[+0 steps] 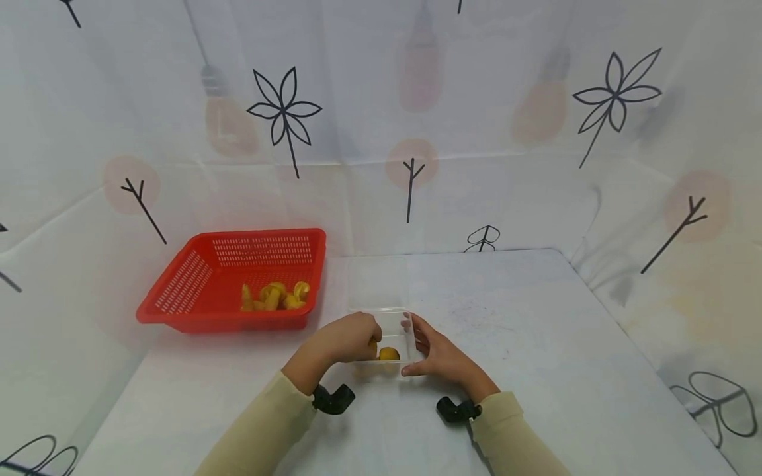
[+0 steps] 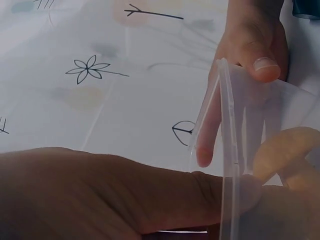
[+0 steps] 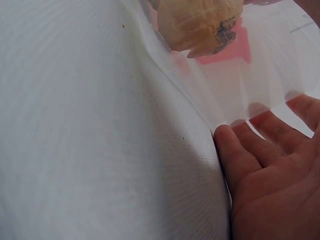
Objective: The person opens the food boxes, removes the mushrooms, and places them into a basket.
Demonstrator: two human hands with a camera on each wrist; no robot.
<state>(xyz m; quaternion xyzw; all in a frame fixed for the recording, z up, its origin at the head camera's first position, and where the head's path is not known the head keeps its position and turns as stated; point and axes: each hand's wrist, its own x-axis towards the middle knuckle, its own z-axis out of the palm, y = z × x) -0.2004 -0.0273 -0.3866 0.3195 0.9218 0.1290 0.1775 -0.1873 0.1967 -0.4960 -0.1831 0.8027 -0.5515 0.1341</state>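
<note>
A clear plastic container (image 1: 395,322) stands on the table in front of me, with a round yellow piece (image 1: 389,354) inside it. My left hand (image 1: 348,337) reaches over the left wall into the container, fingers curled down around another yellow piece (image 1: 373,345). In the left wrist view the thumb goes in past the rim beside curved yellow pieces (image 2: 285,150). My right hand (image 1: 440,354) holds the container's right side, thumb at the near corner and fingers along the wall. From the right wrist, those fingertips press the wall, and a yellow-brown piece with a dark end (image 3: 200,25) shows through it.
A red perforated plastic basket (image 1: 232,324) stands at the back left with several yellow pieces (image 1: 274,296) in it. The container's clear lid (image 1: 378,274) extends behind it. A white table (image 1: 506,317) lies under everything, and a printed white cloth (image 1: 357,132) hangs behind.
</note>
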